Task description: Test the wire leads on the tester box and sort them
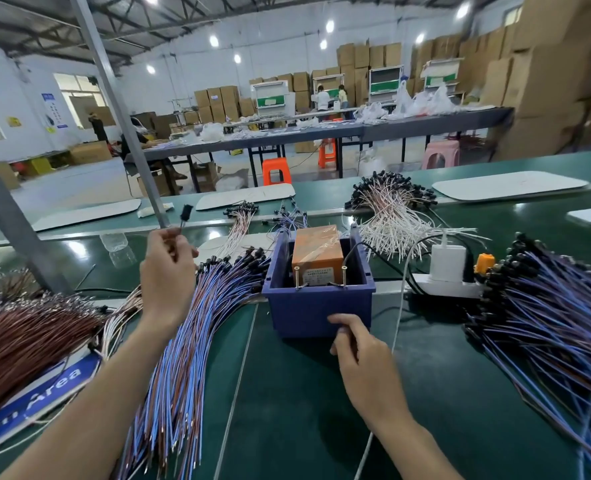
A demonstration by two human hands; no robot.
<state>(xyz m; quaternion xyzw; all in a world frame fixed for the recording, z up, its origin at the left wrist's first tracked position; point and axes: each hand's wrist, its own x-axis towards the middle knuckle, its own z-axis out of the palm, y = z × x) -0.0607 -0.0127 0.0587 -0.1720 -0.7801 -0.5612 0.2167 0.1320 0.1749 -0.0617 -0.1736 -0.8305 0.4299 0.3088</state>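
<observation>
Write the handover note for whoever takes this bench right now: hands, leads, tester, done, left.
Left hand pinches one black-headed lead, raised.
Right hand rests against the front wall of the blue bin; grip unclear.
Orange tester box sits in the bin, two pins at its front.
Leads: blue-brown pile left of the bin, blue pile right, white pile behind.
Tested count unclear. Left: test the held lead, sort it, continue.

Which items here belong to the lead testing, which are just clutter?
Job: left hand pinching one lead; right hand at blue bin; orange tester box; blue-brown lead pile.
Lying about: blue sign, orange stool, white tray.
</observation>
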